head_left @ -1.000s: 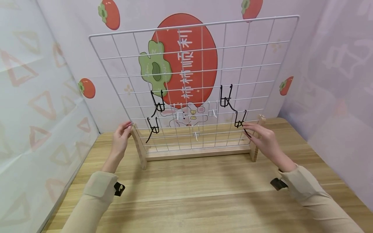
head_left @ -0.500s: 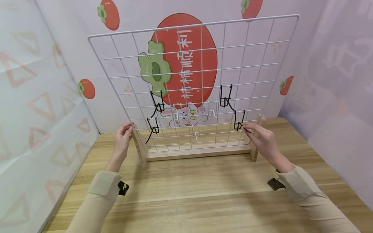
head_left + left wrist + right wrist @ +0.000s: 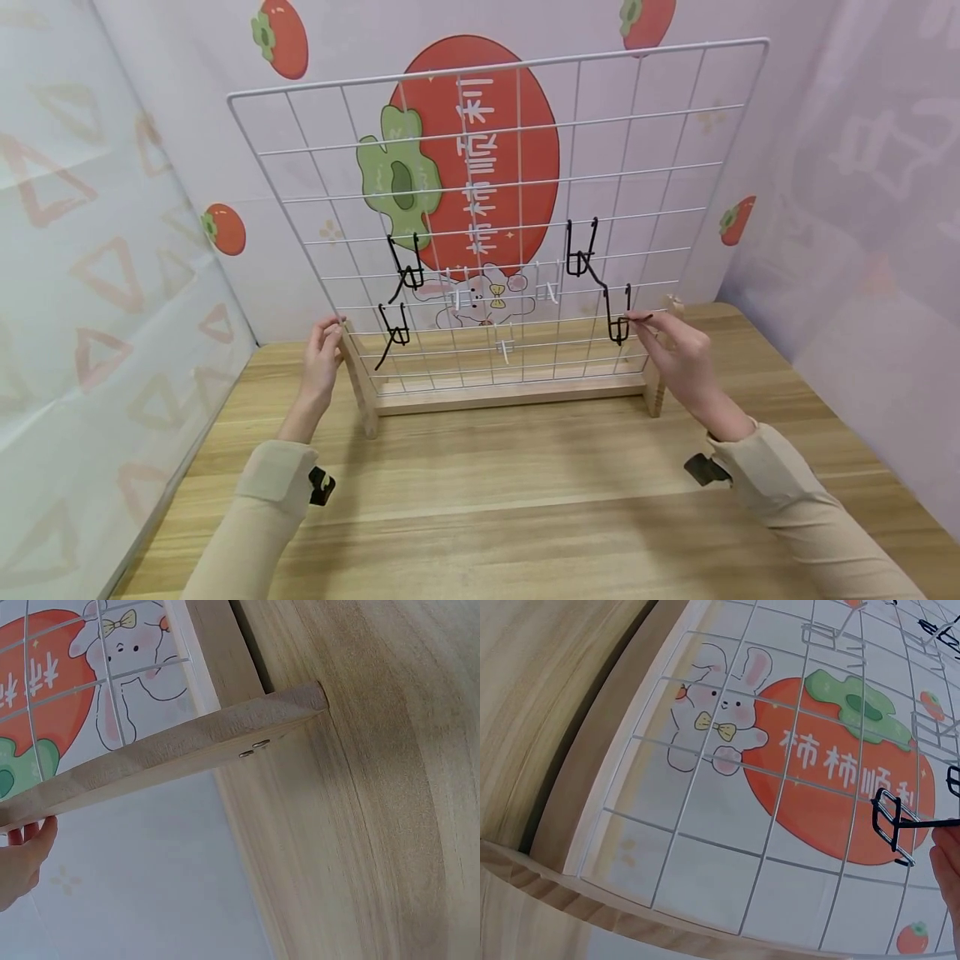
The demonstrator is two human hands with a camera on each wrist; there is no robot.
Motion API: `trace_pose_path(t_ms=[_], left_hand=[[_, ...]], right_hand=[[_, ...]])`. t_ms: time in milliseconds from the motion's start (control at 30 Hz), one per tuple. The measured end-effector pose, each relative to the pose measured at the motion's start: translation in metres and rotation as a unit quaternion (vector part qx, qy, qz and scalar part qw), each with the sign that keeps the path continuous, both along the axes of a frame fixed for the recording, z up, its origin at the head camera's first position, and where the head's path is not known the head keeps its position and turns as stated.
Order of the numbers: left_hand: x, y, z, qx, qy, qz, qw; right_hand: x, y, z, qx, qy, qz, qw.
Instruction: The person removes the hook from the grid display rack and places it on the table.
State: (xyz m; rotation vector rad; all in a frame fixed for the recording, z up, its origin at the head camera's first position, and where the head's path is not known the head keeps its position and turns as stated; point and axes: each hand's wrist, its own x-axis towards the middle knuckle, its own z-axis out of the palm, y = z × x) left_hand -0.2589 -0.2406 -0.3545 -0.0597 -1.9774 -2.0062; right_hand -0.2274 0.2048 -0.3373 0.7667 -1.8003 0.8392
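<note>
A white wire grid panel [image 3: 495, 177] leans upright in a wooden stand [image 3: 517, 396]. My right hand [image 3: 684, 358] pinches the arm of a black wire hook [image 3: 618, 330] at the grid's lower right. That hook's two-pronged back lies against the grid; whether its prongs catch a wire I cannot tell. In the right wrist view, the black hook [image 3: 889, 825] shows its bent frame, with fingertips under its arm. My left hand [image 3: 321, 362] holds the upper end of the stand's left leg [image 3: 358, 379] with its fingertips, which the leg partly hides in the left wrist view.
Black hooks hang at upper right [image 3: 579, 250], upper left [image 3: 408, 271] and lower left [image 3: 396, 335]. Several small white hooks, such as the lower one [image 3: 504, 343], sit mid-grid. The wooden table [image 3: 480, 500] spreads in front; a printed backdrop [image 3: 750, 150] stands behind.
The right-hand hook's back has tipped and slid slightly lower on the grid, while its arm end has risen with my fingers. My left hand has shifted very slightly right.
</note>
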Motion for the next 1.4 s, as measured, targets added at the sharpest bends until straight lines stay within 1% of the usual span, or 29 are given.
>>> trace_pose_path(t_ms=[100, 167, 300, 433, 567, 767, 900, 1167, 1300, 1400], left_hand=[[-0.001, -0.001, -0.002, 0.001, 0.009, -0.005, 0.9999], [-0.001, -0.001, -0.003, 0.002, 0.013, -0.009, 0.9999], [-0.003, -0.002, -0.006, 0.002, 0.017, -0.014, 0.9998], [-0.004, -0.002, -0.008, 0.003, 0.022, -0.017, 0.9996], [-0.005, -0.002, -0.009, 0.001, 0.024, -0.016, 0.9996], [-0.005, -0.002, -0.011, -0.001, 0.018, -0.013, 0.9998], [-0.005, -0.002, -0.011, -0.002, 0.017, -0.014, 0.9998], [-0.006, -0.001, -0.012, 0.001, 0.016, -0.01, 0.9998], [-0.006, 0.0, -0.011, 0.009, 0.018, -0.01, 0.9997], [-0.005, 0.001, -0.01, 0.011, 0.017, -0.009, 0.9998]], right_hand=[[-0.001, -0.001, 0.002, -0.002, 0.008, -0.014, 0.9999], [-0.002, -0.002, 0.004, -0.007, 0.005, -0.02, 0.9998], [-0.004, -0.001, 0.006, -0.016, 0.007, -0.021, 0.9996], [-0.004, 0.0, 0.009, -0.017, 0.025, -0.018, 0.9994], [-0.003, 0.0, 0.014, -0.013, 0.032, -0.016, 0.9993], [0.003, -0.002, 0.017, -0.016, 0.042, -0.01, 0.9989], [0.007, -0.003, 0.016, -0.019, 0.046, -0.003, 0.9987], [0.014, -0.003, 0.009, 0.002, 0.05, 0.003, 0.9988], [0.017, -0.003, 0.004, 0.012, 0.046, 0.007, 0.9988], [0.02, -0.002, -0.002, 0.029, 0.034, 0.016, 0.9989]])
